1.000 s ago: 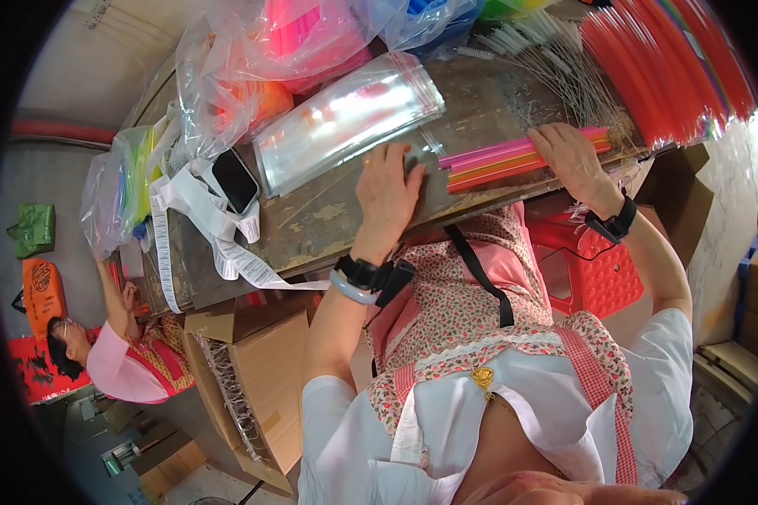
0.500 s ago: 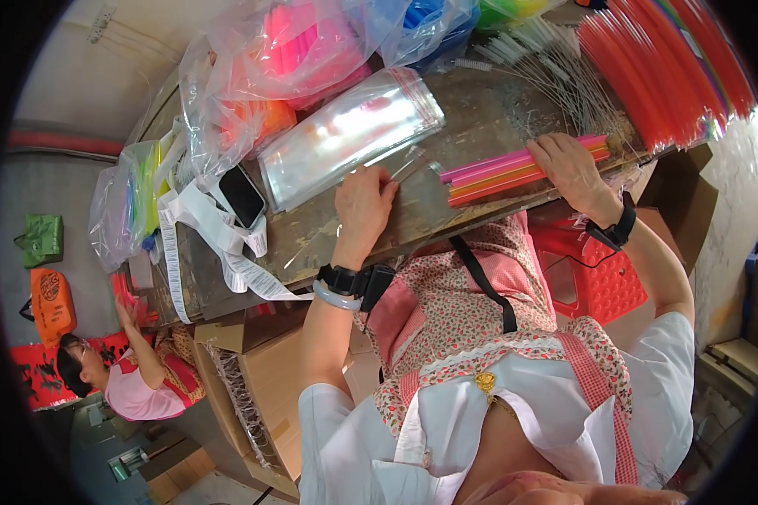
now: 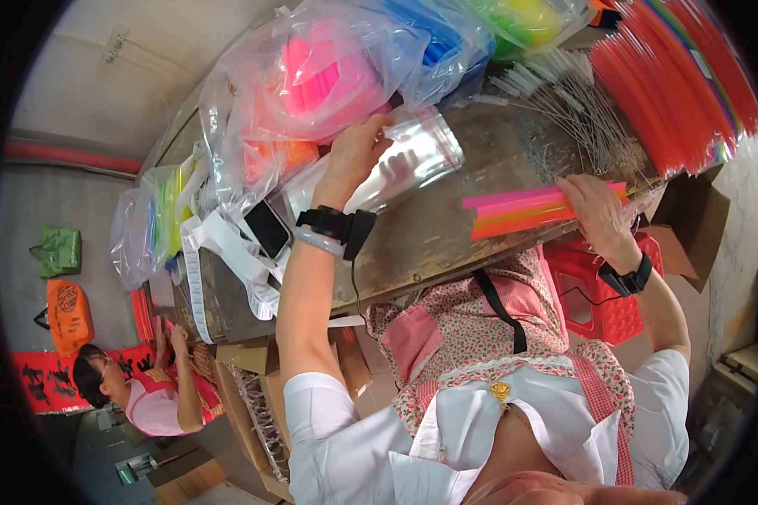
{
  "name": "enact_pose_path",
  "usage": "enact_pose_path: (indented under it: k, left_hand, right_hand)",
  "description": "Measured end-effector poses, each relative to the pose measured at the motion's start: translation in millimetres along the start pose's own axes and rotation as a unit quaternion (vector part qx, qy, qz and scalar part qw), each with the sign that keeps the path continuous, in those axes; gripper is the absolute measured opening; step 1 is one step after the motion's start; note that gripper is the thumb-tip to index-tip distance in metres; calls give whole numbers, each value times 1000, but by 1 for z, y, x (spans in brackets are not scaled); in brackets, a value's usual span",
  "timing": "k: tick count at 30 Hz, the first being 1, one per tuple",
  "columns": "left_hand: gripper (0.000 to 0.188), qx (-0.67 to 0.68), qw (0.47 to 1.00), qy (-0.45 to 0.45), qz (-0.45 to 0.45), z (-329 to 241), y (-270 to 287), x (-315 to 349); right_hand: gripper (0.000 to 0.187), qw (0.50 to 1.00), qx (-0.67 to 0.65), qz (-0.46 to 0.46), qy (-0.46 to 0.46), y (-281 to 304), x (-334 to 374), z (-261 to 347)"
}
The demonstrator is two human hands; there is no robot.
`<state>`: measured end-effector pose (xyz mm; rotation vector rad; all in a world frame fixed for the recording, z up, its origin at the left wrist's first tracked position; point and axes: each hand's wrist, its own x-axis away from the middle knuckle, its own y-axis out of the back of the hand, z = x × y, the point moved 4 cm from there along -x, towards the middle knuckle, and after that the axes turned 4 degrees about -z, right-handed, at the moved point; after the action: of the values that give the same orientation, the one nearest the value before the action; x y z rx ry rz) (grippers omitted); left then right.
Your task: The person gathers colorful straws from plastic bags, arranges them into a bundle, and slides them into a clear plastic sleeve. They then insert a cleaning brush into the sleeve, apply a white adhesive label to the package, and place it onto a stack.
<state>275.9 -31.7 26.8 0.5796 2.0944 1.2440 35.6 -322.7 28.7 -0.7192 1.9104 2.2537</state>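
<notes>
My left hand (image 3: 355,160) reaches over a stack of clear plastic sleeves (image 3: 408,168), beside a clear bag of pink and orange straws (image 3: 316,76). Its fingers are apart, and I see nothing in them. Whether the fingertips touch the sleeves or the bag is hard to tell. At the table's near edge on the right, my right hand (image 3: 600,215) is closed over a small bundle of pink, orange and red straws (image 3: 514,210). The bundle's left ends stick out past the fingers, and part of its right end shows beyond the hand.
Wire straw brushes (image 3: 577,101) and a big heap of red straws (image 3: 674,84) lie at the far right. A phone (image 3: 267,229) and white label strips (image 3: 232,252) are at left. A red stool (image 3: 602,295) stands below the table; a co-worker (image 3: 156,383) is at far left.
My left hand has moved up and away from the near part of the table, over the plastic sleeves. My right hand stays on the straw bundle. The whole view has shifted slightly.
</notes>
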Motion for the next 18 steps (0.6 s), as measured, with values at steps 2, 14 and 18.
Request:
enact_pose_path:
  k: [2,14,18]
  left_hand:
    - [26,-14,1000,-11,-17,17,-19,-1]
    - [36,-164,976,100,-100,15,-28,30]
    - [34,-103,988,99,-55,-4,-31,39]
  right_hand:
    - [40,1000,-7,0,-2,-3,1,0]
    - [37,999,-42,19,7,-13,-10,7]
    - [38,998,-47,23,23,-14,-13,15]
